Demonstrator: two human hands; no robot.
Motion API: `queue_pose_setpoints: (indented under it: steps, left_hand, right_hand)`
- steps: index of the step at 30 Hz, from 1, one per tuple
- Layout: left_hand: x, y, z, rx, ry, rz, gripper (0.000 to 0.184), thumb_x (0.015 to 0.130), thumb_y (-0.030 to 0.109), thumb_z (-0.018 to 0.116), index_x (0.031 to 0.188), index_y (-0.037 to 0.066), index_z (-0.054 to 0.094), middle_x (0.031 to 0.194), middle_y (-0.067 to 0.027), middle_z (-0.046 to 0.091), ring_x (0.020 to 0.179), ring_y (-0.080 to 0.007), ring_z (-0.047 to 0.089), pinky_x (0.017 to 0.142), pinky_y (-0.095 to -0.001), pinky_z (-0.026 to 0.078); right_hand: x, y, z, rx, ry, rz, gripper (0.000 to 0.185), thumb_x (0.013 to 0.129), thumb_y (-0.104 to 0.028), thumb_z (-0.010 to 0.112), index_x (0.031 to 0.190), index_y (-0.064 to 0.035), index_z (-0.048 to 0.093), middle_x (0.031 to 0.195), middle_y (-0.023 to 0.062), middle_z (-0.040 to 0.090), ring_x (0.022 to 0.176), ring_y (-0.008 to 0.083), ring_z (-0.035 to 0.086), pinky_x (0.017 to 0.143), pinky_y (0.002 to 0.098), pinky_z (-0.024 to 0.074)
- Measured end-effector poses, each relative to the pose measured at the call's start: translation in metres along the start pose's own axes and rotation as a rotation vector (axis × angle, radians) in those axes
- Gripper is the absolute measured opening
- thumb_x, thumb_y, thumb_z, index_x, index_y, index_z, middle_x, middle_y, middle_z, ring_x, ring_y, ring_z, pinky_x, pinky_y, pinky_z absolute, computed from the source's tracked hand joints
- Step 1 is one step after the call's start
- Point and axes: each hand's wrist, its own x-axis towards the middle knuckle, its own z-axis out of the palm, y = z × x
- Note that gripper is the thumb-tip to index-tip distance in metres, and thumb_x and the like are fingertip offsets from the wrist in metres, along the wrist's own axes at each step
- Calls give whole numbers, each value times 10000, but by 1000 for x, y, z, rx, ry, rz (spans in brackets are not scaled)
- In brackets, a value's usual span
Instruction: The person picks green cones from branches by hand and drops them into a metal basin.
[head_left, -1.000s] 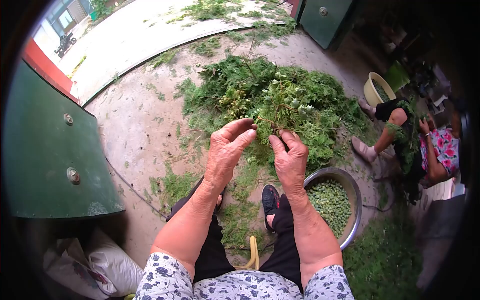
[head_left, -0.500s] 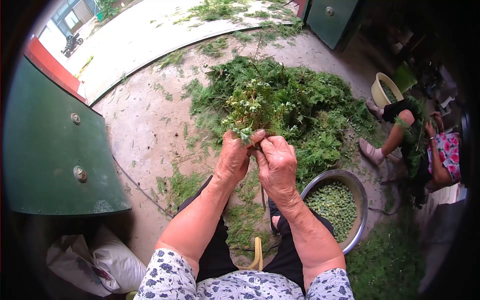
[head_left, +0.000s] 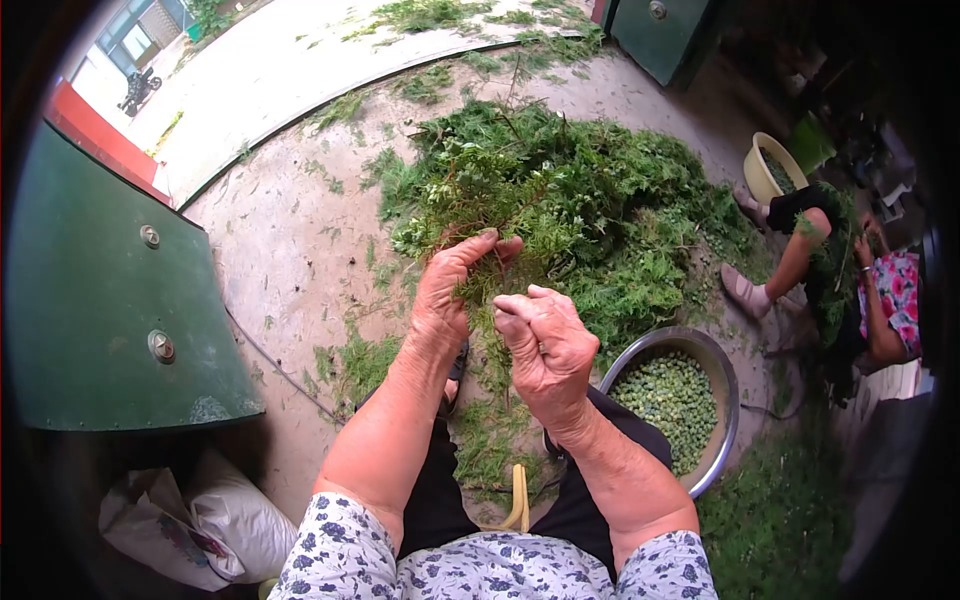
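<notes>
My left hand [head_left: 448, 285] is closed round the stem end of a leafy evergreen branch [head_left: 480, 195] with pale green cones on it. The branch stands up and away from me, over the pile of cut greenery [head_left: 630, 210]. Close by on the right and a little lower, my right hand [head_left: 548, 350] has its thumb and fingers pressed together. Whatever lies between those fingertips is hidden. To the right of my knee stands a metal bowl [head_left: 733, 420] holding many small green cones [head_left: 665, 410].
At the right sits another person [head_left: 885, 300] with greenery in hand, beside a cream basin [head_left: 757, 175]. A green metal door [head_left: 110, 290] and white sacks [head_left: 235, 515] are on the left. A cable [head_left: 270, 360] crosses the floor.
My hands have parted slightly: the right has drawn down and towards me, while the left has moved a little left and up. The branch now leans further left.
</notes>
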Motion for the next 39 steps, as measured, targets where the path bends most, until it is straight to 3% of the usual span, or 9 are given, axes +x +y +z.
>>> queue_pose_setpoints:
  steps: [2,7,9,12,15,17,20,24,39]
  left_hand:
    - [-3,1,3,47,38,37,232,837,196,595,930,-15,624,878,-107,651,793,-166,598,757,-289,465]
    - [-4,3,5,140,124,36,185,809,186,640,880,16,628,816,-72,649,722,-152,604,687,-264,474]
    - [-6,1,10,135,127,51,171,795,178,659,868,27,627,787,-54,639,685,-136,600,634,-246,471]
    - [-9,0,12,156,131,31,163,768,165,693,858,46,625,747,-22,619,619,-104,586,544,-219,459]
    - [-10,-5,13,179,108,4,184,749,178,716,861,63,626,742,4,606,583,-76,563,521,-196,445]
    - [-11,-7,16,223,118,-15,192,744,202,721,853,72,632,734,9,598,556,-76,538,532,-191,435]
    - [-14,-9,22,294,102,-40,172,744,234,721,760,95,620,641,38,540,503,-63,459,499,-198,377]
    - [-9,-17,16,383,-77,39,191,785,220,675,676,125,550,536,69,403,439,-62,313,477,-236,295]
    - [-23,-10,33,278,-61,-35,186,782,209,662,700,101,534,458,81,319,396,-54,278,461,-241,321]
  right_hand:
    - [-1,4,-4,136,117,288,133,831,-124,611,928,-35,629,738,92,591,689,207,589,687,292,462]
    - [17,27,-18,216,367,386,96,846,0,551,925,11,605,889,38,567,684,100,576,599,215,470]
    - [21,30,-26,216,345,465,93,830,-6,574,912,3,616,887,52,577,746,137,582,654,246,472]
    - [28,45,-28,-170,333,212,81,796,-71,631,857,-19,642,832,74,606,872,211,551,763,311,431]
    - [35,42,-33,-171,172,346,124,774,-109,668,864,-26,648,809,64,610,851,222,554,768,317,434]
    - [34,43,-33,-140,100,384,185,747,-117,701,889,-15,640,811,55,624,801,175,573,744,286,450]
    - [29,50,-25,344,116,487,232,740,-73,705,933,16,613,809,28,639,724,63,553,654,209,453]
    - [28,51,-26,373,135,501,208,744,-42,690,929,17,615,814,24,639,730,69,559,666,216,456]
    - [31,45,-25,673,78,639,122,835,-50,595,928,28,587,810,42,618,694,93,587,627,225,512]
